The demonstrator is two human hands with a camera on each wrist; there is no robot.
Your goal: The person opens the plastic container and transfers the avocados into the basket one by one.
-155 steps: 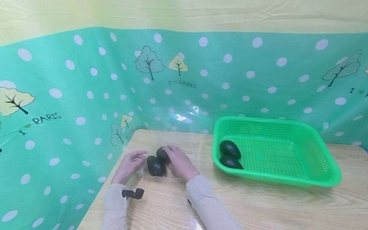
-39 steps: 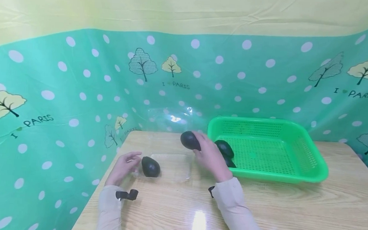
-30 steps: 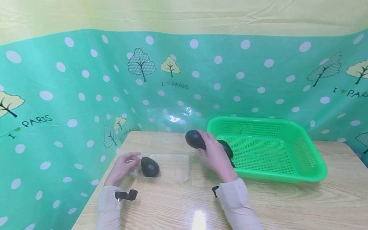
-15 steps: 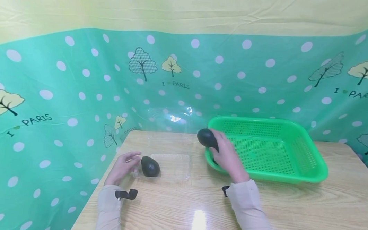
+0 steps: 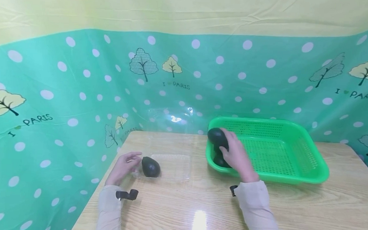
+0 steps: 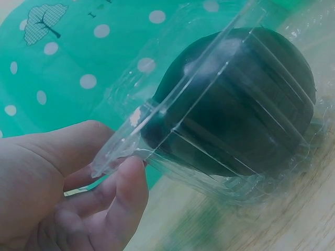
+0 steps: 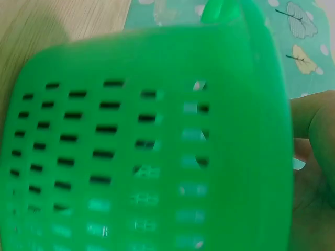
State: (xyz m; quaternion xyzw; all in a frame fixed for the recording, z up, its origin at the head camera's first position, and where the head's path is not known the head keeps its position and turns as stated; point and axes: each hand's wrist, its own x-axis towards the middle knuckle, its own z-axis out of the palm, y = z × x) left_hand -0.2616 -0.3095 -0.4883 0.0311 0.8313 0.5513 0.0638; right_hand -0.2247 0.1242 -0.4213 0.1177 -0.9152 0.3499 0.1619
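My right hand [image 5: 236,154] grips a dark avocado [image 5: 218,137] over the left end of the green plastic basket [image 5: 293,179]. Below it, avocado [image 5: 220,161] lies in the basket, partly covered by the hand. In the right wrist view the basket wall [image 7: 78,157] hides most of that hand and the held avocado. My left hand [image 5: 124,167] pinches the edge of a clear plastic clamshell box [image 5: 181,167], as the left wrist view shows with thumb and fingers at its rim [image 6: 118,144]. Another avocado [image 5: 151,167] sits in the box's left end, beside these fingers.
The clamshell's clear lid [image 5: 171,123] stands raised behind its base, against a green dotted curtain [image 5: 204,84]. The curtain closes off the back and left of the wooden table [image 5: 166,211]. A small black wrist mount [image 5: 126,194] sticks out from the left sleeve.
My right hand lifted one of two avocados from the clamshell box and carried it right, over the basket. The left hand has stayed at the box's edge.
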